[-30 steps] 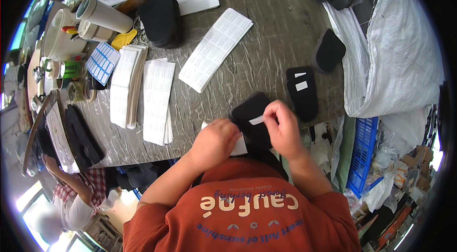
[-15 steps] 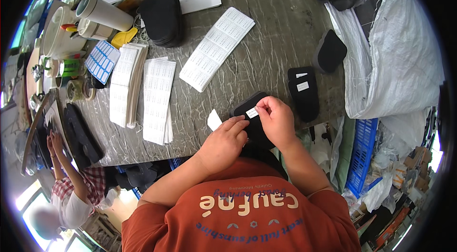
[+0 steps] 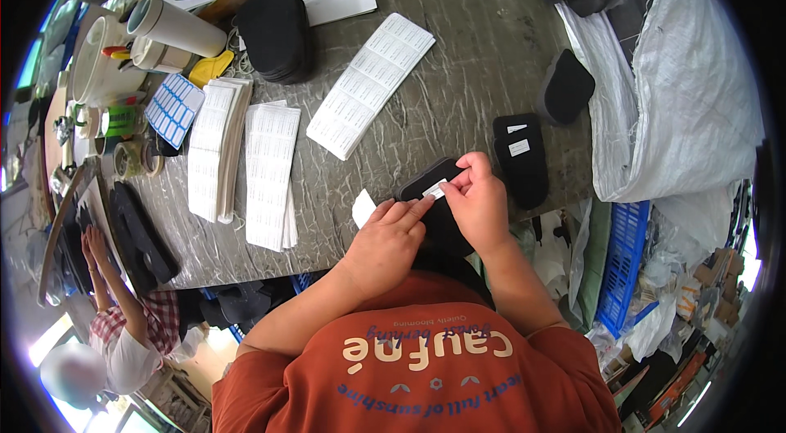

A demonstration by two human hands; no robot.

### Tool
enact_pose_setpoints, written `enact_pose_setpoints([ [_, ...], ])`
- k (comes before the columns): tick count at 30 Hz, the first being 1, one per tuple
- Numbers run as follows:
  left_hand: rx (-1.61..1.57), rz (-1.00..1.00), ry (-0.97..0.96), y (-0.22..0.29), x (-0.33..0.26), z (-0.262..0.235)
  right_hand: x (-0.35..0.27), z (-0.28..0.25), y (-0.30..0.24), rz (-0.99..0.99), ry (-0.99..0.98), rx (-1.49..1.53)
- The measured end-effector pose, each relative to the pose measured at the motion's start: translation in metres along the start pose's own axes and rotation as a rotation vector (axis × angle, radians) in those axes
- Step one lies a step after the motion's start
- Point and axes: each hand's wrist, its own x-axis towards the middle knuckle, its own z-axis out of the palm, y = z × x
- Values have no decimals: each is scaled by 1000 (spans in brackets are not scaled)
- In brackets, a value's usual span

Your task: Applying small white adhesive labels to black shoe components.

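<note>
At the near edge of the grey marbled desk (image 3: 458, 65), the left hand (image 3: 385, 241) rests flat-fingered on a black insole (image 3: 426, 187) while the right hand (image 3: 479, 200) pinches a small white label (image 3: 435, 190) against it. Left lie sheet stacks (image 3: 270, 175). Far right, a white sack (image 3: 679, 105) holds dark insoles.

Bare table (image 3: 458, 97) lies ahead; label stacks (image 3: 270, 171) left, perhaps crowding, black pads (image 3: 521, 156) right.
</note>
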Motion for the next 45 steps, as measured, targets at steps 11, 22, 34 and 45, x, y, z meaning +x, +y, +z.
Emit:
enact_pose_setpoints([
  [11, -192, -18, 5, -5, -7, -5, 7, 0, 13, -286, 181, -168],
  [22, -256, -47, -9, -3, -12, -3, 20, -50, 34, 37, 98, 60],
  [34, -1060, -492, 303, -4, -6, -6, -31, -22, -29, -75, -431, 374],
  [45, -826, -408, -39, -12, -1, -49, -29, -22, -36, -230, -450, 344],
])
